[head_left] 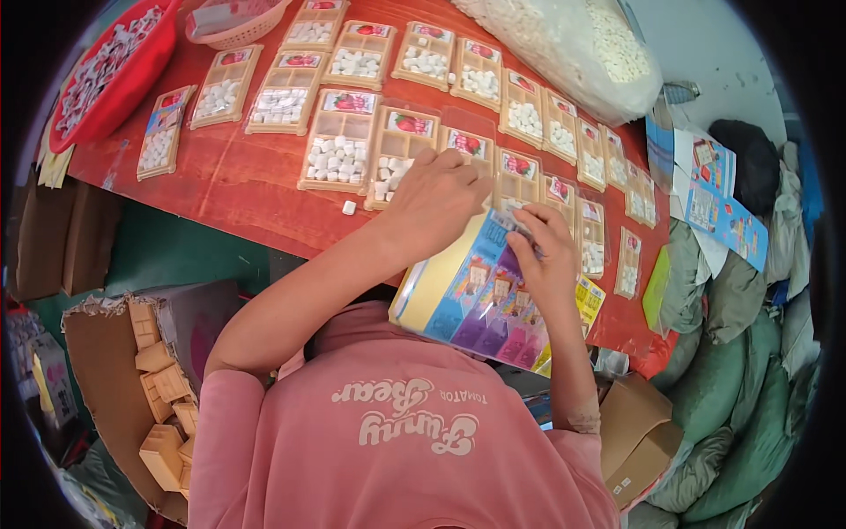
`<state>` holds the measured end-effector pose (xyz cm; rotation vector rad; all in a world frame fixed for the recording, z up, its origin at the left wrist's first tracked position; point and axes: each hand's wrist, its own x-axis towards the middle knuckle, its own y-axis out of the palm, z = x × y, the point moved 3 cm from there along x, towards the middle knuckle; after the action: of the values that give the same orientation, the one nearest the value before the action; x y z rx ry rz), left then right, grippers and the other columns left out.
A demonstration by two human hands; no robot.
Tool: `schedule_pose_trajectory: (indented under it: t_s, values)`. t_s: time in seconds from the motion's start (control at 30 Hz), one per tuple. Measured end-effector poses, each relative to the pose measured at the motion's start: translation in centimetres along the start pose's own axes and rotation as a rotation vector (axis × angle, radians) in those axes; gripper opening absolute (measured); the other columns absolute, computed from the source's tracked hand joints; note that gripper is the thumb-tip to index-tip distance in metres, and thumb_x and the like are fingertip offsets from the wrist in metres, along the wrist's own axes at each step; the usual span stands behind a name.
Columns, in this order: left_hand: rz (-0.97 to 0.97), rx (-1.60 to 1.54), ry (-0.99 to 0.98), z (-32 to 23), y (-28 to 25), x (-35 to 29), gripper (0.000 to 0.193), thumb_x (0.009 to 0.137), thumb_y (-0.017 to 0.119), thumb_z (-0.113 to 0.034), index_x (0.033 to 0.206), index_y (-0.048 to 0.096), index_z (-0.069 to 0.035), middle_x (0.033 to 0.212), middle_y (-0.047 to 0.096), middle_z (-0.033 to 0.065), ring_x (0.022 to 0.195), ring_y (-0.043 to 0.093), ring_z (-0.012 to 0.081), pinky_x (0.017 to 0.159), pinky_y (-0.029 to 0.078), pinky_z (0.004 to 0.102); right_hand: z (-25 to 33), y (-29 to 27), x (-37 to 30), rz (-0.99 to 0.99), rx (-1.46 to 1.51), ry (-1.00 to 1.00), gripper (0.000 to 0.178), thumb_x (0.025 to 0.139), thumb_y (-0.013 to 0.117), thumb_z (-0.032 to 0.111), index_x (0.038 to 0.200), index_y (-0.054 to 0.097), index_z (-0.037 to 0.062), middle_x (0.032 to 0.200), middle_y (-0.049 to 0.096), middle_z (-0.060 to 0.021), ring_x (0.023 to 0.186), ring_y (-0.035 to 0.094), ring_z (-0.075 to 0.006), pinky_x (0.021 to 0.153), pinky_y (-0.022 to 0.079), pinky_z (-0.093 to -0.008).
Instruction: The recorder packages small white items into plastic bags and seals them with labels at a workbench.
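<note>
My left hand (441, 201) reaches over the front row of beige compartment trays, its fingers curled together. What they hold, if anything, is hidden. Beneath and beside its fingers lies a tray (383, 167) with a strawberry-printed label and small white cube-shaped pieces. My right hand (546, 251) grips the upper edge of a colourful printed sheet (476, 309) with a shiny surface, thumb on top. This sheet, yellow, blue and purple, slants down over the table's front edge towards my lap. One loose white piece (349, 207) sits on the red table.
Several similar trays (423, 57) stand in rows across the red table (220, 189). A red basin (119, 75) of small wrapped packets is at far left, beside a pink basket (242, 31). A clear bag of white pieces (582, 53) lies at the back. Below left is a carton (101, 379) of beige trays.
</note>
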<state>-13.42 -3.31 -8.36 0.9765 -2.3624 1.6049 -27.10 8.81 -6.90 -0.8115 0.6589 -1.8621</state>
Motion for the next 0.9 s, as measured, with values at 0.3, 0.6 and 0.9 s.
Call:
schedule_pose_trajectory:
  t_s: [0.3, 0.6, 0.9]
  values:
    - [-0.107, -0.399, -0.145, 0.5, 0.3, -0.9, 0.008, 0.08, 0.06, -0.007, 0.084, 0.062, 0.0, 0.075, 0.057, 0.0142, 0.074, 0.056, 0.0309, 0.066, 0.045, 0.0378, 1.6, 2.3, 0.6, -0.102, -0.2, -0.435, 0.028, 0.07, 0.064, -0.003, 0.098, 0.063, -0.0019, 0.099, 0.06, -0.0122, 0.085, 0.058, -0.0272, 0.071, 0.049, -0.0348]
    - [-0.194, -0.348, -0.143, 0.2, 0.6, -1.3, 0.005, 0.074, 0.058, -0.002, 0.078, 0.061, -0.001, 0.075, 0.057, 0.0147, 0.078, 0.056, 0.0336, 0.071, 0.043, 0.0411, 2.8, 1.3, -1.1, -0.212, -0.356, -0.558, 0.014, 0.07, 0.069, 0.006, 0.082, 0.062, 0.0034, 0.096, 0.063, -0.0113, 0.082, 0.058, -0.0299, 0.071, 0.046, -0.0375]
    - [-0.229, 0.015, -0.014, -0.9, 1.9, -1.7, 0.014, 0.069, 0.053, -0.012, 0.081, 0.054, -0.004, 0.081, 0.049, 0.007, 0.085, 0.048, 0.0234, 0.077, 0.04, 0.0357, 10.9, -10.3, -5.6, -0.448, 1.154, -0.643, 0.025, 0.069, 0.07, 0.007, 0.074, 0.045, 0.0061, 0.058, 0.05, -0.005, 0.039, 0.047, -0.0131, 0.031, 0.038, -0.0241]
